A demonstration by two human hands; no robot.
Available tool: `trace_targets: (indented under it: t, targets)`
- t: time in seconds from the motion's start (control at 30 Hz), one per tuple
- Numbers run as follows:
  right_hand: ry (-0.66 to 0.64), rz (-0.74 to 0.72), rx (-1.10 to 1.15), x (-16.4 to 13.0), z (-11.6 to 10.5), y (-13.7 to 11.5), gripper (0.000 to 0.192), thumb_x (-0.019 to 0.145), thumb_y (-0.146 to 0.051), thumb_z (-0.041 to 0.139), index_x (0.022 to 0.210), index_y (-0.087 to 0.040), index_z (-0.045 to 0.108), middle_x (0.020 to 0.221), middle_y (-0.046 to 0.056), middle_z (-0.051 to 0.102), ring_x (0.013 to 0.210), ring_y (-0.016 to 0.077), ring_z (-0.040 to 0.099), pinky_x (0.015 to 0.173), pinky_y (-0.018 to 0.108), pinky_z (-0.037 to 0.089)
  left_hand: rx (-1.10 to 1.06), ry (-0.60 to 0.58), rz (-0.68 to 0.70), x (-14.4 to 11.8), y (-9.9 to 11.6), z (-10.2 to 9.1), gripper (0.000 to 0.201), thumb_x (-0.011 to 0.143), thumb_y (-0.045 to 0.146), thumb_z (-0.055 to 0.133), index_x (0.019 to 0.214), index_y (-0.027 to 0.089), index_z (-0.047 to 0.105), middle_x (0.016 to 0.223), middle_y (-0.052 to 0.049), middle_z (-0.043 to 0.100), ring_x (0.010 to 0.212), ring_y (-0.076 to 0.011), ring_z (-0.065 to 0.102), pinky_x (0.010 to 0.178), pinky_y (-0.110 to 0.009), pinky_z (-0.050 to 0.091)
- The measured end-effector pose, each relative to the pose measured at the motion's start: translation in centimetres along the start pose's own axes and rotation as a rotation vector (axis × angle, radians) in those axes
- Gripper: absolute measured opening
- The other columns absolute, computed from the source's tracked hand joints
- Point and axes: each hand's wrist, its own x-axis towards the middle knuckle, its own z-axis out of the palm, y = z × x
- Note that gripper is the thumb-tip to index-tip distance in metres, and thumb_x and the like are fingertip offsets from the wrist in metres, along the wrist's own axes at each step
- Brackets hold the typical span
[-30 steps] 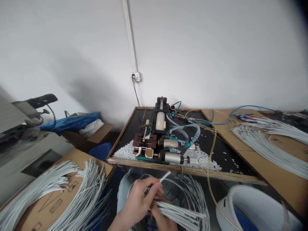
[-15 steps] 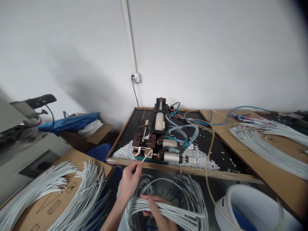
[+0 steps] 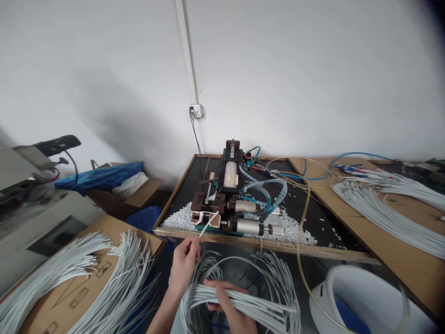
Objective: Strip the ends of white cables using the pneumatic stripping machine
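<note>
Between thumb and fingers my left hand (image 3: 184, 262) pinches a single white wire (image 3: 208, 223). Its end slants up and right to the front jaws of a pneumatic wire-stripping machine (image 3: 229, 176); whether it touches them I cannot tell. My right hand (image 3: 231, 308) is wrapped round a bundle of white wires (image 3: 259, 311), its thumb lying across the top. These wires curve round in a loose loop below the machine, and part of the loop is hidden behind my hands. Small white insulation scraps (image 3: 179, 219) lie heaped about the machine.
The machine stands on a black wood-edged tray (image 3: 313, 250). Wire bundles lie on cardboard at left (image 3: 79, 250) and right (image 3: 399, 222). A white bucket (image 3: 323, 297) stands at lower right. A yellowish hose (image 3: 302, 232) hangs across the tray's front edge.
My left hand has drawn back slightly, down and to the left, with the wire; more of the wire shows in front of the jaws. My right hand stays nearly still on the bundle.
</note>
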Motion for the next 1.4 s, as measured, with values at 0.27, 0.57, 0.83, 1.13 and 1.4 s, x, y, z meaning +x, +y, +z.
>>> trace_targets:
  t: [0.27, 0.57, 0.83, 1.13, 1.4]
  targets:
    - [-0.065, 0.035, 0.002, 0.4, -0.1, -0.1, 0.054, 0.067, -0.069, 0.069, 0.083, -0.019, 0.081, 0.095, 0.012, 0.079, 0.084, 0.0322, 0.074, 0.067, 0.04, 0.064, -0.07, 0.031, -0.018, 0.3, -0.4, 0.4, 0.034, 0.087, 0.047, 0.062, 0.079, 0.015, 0.063, 0.062, -0.001, 0.065, 0.052, -0.0148, 0.059, 0.052, -0.024, 0.048]
    - [-0.047, 0.042, 0.011, 0.4, -0.1, -0.5, 0.053, 0.066, -0.069, 0.07, 0.081, -0.02, 0.081, 0.093, 0.011, 0.08, 0.086, 0.0325, 0.074, 0.067, 0.04, 0.064, -0.046, 0.056, -0.01, 0.7, -0.7, 1.1, 0.031, 0.086, 0.047, 0.062, 0.082, 0.016, 0.064, 0.064, -0.002, 0.07, 0.051, -0.0169, 0.064, 0.051, -0.025, 0.051]
    - [-0.044, 0.033, 0.004, 0.6, -0.2, 0.2, 0.052, 0.067, -0.067, 0.071, 0.082, -0.018, 0.081, 0.094, 0.012, 0.079, 0.084, 0.0319, 0.075, 0.065, 0.039, 0.065, -0.062, 0.041, -0.011, 0.6, -0.4, 1.0, 0.031, 0.088, 0.046, 0.061, 0.08, 0.016, 0.063, 0.062, -0.001, 0.068, 0.051, -0.0154, 0.062, 0.052, -0.024, 0.05]
    - [-0.039, -0.006, -0.01, 1.0, -0.4, 1.7, 0.049, 0.073, -0.063, 0.068, 0.084, -0.017, 0.08, 0.095, 0.013, 0.079, 0.082, 0.0318, 0.075, 0.061, 0.039, 0.065, -0.042, 0.023, 0.004, 1.0, -0.4, 0.7, 0.033, 0.088, 0.049, 0.059, 0.079, 0.017, 0.062, 0.06, 0.0, 0.066, 0.052, -0.0164, 0.063, 0.053, -0.024, 0.049]
    - [-0.098, -0.031, -0.041, 1.1, -0.4, 1.8, 0.046, 0.076, -0.062, 0.065, 0.085, -0.019, 0.08, 0.097, 0.012, 0.079, 0.081, 0.0303, 0.076, 0.061, 0.036, 0.064, 0.069, -0.086, 0.113, 0.3, 0.2, -0.4, 0.035, 0.095, 0.048, 0.046, 0.083, 0.019, 0.06, 0.06, 0.0, 0.063, 0.055, -0.0172, 0.061, 0.058, -0.026, 0.049]
